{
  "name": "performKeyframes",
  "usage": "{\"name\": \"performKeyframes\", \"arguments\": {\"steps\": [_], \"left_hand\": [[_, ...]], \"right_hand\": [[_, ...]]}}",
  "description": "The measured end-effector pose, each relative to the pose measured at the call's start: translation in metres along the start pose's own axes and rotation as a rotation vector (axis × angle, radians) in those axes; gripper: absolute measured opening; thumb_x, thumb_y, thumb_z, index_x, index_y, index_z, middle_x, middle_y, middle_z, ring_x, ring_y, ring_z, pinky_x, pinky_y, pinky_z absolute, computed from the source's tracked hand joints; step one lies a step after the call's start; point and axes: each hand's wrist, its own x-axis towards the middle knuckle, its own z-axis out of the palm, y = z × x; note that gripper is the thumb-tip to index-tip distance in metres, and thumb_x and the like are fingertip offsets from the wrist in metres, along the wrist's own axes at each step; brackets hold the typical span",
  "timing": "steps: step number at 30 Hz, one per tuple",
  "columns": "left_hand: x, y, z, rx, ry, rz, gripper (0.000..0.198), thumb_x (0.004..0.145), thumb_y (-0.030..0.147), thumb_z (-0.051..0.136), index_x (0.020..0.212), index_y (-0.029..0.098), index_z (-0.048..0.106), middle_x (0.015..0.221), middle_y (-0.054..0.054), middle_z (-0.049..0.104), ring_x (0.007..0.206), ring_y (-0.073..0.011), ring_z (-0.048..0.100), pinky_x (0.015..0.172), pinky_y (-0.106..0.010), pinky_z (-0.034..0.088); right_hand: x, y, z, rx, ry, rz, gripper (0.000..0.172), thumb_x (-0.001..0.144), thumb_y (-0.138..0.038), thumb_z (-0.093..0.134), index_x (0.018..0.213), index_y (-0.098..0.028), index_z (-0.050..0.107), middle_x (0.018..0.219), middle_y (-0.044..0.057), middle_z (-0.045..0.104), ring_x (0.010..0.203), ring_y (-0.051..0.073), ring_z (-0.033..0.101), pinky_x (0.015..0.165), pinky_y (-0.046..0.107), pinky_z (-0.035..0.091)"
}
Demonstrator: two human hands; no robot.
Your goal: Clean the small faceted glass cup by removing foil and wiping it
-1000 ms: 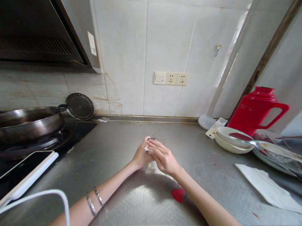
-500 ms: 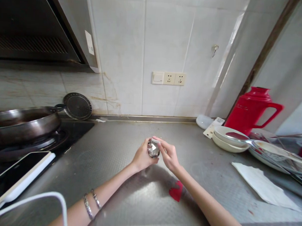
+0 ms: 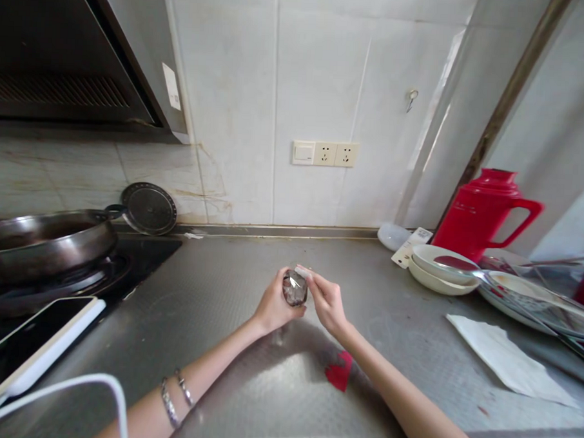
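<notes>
A small, see-through, greyish glass (image 3: pixel 295 290) is held above the metal counter, its round opening turned towards me. My left hand (image 3: pixel 273 302) is wrapped round it from the left, with fingers behind and below. At the upper right rim, my right hand (image 3: pixel 329 304) pinches a small white folded piece (image 3: pixel 301 271) that looks like tissue. This piece touches or overlaps the rim; how far it reaches inside I cannot tell. Under my right forearm lies a red patch (image 3: pixel 339 371) on the counter.
To the left are a steel pan (image 3: pixel 49 234) on the black hob, a round dark lid (image 3: pixel 148 208) and a phone (image 3: pixel 39 350) with a white cable (image 3: pixel 96 379). On the right stand a red thermos jug (image 3: pixel 483 214), stacked bowls (image 3: pixel 439 277), plates (image 3: pixel 515 306) and a white paper sheet (image 3: pixel 508 361).
The view has shifted slightly. The white piece has moved a little along the upper right of the glass's rim, and the glass's opening shows somewhat more clearly. Both hands keep their grip.
</notes>
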Motion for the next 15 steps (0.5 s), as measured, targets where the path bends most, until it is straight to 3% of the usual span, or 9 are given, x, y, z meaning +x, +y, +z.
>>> {"name": "performKeyframes", "arguments": {"steps": [5,8,11,15], "left_hand": [[0.005,-0.007,-0.001,-0.113,0.013,-0.079,0.07,0.055,0.018,0.076,0.113,0.02,0.037,0.097,-0.004,0.065,0.082,-0.018,0.064,0.074,-0.03,0.049],[0.007,-0.013,0.0,-0.193,0.0,-0.072,0.071,0.055,0.02,0.077,0.113,0.02,0.035,0.098,-0.004,0.065,0.083,-0.0182,0.064,0.074,-0.03,0.05],[0.005,-0.01,0.001,-0.184,-0.014,-0.036,0.073,0.055,0.017,0.077,0.115,0.02,0.036,0.103,-0.006,0.064,0.087,-0.0184,0.063,0.077,-0.03,0.049],[0.0,0.002,0.002,-0.097,-0.022,-0.03,0.074,0.053,0.013,0.076,0.117,0.02,0.039,0.102,-0.004,0.063,0.087,-0.0183,0.062,0.077,-0.03,0.048]], "right_hand": [[-0.002,-0.007,-0.003,-0.188,-0.167,-0.417,0.038,0.095,-0.015,0.036,0.127,-0.019,0.054,0.127,0.012,0.06,0.126,0.023,0.05,0.104,0.045,0.045],[-0.001,-0.008,-0.003,-0.238,-0.236,-0.571,0.038,0.092,-0.012,0.037,0.128,-0.014,0.053,0.127,0.015,0.059,0.13,0.024,0.045,0.106,0.046,0.044],[0.0,-0.004,-0.001,-0.188,-0.18,-0.483,0.036,0.094,-0.014,0.037,0.125,-0.016,0.055,0.128,0.014,0.059,0.128,0.024,0.047,0.105,0.046,0.044],[-0.002,0.001,0.002,-0.047,0.019,-0.096,0.031,0.097,-0.026,0.039,0.113,-0.021,0.065,0.112,0.007,0.07,0.104,0.023,0.066,0.088,0.039,0.056]]}}
